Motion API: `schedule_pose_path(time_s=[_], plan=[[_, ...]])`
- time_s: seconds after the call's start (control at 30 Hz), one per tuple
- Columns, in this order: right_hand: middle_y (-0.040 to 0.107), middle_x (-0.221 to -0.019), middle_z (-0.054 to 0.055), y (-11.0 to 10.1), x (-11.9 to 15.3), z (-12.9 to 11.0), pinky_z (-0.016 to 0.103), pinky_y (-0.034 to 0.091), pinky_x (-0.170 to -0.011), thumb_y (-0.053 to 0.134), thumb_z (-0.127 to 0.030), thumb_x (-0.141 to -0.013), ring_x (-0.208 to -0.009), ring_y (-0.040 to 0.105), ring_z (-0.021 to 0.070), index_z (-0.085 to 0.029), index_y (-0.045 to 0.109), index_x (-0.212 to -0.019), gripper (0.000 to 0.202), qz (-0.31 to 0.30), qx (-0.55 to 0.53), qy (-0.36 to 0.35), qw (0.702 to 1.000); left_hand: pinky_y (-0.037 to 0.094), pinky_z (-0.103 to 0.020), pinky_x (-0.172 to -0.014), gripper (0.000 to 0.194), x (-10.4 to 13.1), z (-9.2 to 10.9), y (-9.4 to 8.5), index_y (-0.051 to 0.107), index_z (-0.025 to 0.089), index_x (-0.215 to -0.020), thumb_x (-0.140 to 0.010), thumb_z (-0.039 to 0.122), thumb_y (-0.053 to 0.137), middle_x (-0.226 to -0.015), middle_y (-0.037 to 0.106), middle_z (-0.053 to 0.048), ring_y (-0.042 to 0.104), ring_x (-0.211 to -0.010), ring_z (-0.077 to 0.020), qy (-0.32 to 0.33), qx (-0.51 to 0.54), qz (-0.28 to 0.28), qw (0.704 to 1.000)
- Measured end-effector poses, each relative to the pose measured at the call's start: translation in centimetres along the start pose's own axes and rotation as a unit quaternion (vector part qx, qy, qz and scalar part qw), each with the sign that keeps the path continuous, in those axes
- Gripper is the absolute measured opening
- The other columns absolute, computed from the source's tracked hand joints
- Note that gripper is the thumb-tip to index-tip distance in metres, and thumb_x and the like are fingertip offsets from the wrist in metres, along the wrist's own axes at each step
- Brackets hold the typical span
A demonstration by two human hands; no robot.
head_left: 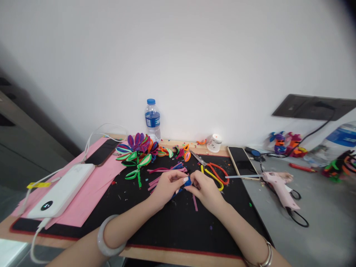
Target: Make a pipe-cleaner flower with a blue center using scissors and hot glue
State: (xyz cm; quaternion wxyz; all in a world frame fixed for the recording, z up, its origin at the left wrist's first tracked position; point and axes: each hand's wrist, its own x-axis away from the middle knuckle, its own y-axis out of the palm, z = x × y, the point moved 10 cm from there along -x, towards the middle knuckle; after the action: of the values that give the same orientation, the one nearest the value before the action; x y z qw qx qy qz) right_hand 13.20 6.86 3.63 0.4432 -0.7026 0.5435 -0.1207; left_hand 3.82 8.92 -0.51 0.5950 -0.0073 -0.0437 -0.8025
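Note:
Both hands meet over the middle of the black mat (178,226). Between their fingertips is a small blue fuzzy piece (188,181), apparently pipe cleaner. My left hand (168,187) pinches it from the left, its thumb on top. From the right, my right hand (207,189) has its fingers curled against the same piece. Loose pink and purple pipe cleaners (154,181) lie under and beside my left hand. Scissors (214,168) with orange and yellow handles rest just beyond my right hand. Part of the blue piece is hidden by the fingers.
Pipe-cleaner flowers (137,155) lie at back left, before a water bottle (152,120). A paper cup (214,143) stands by the wall. At right are a phone (243,161) and a pink glue gun (282,189). A white power bank (62,189) sits on pink paper (83,207) at left.

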Motion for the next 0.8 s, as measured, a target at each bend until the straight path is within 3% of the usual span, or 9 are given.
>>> schedule_pose_path(time_s=[0.8], plan=[[0.044, -0.065, -0.004, -0.07, -0.08, -0.01, 0.021, 0.033, -0.052, 0.06, -0.026, -0.074, -0.056, 0.042, 0.0102, -0.021, 0.045, -0.075, 0.016, -0.001, 0.011, -0.004, 1.0, 0.026, -0.018, -0.043, 0.027, 0.01, -0.3, 0.13, 0.062, 0.011, -0.078, -0.07, 0.037, 0.061, -0.059, 0.053, 0.001, 0.035, -0.045, -0.0051, -0.005, 0.008, -0.01, 1.0]])
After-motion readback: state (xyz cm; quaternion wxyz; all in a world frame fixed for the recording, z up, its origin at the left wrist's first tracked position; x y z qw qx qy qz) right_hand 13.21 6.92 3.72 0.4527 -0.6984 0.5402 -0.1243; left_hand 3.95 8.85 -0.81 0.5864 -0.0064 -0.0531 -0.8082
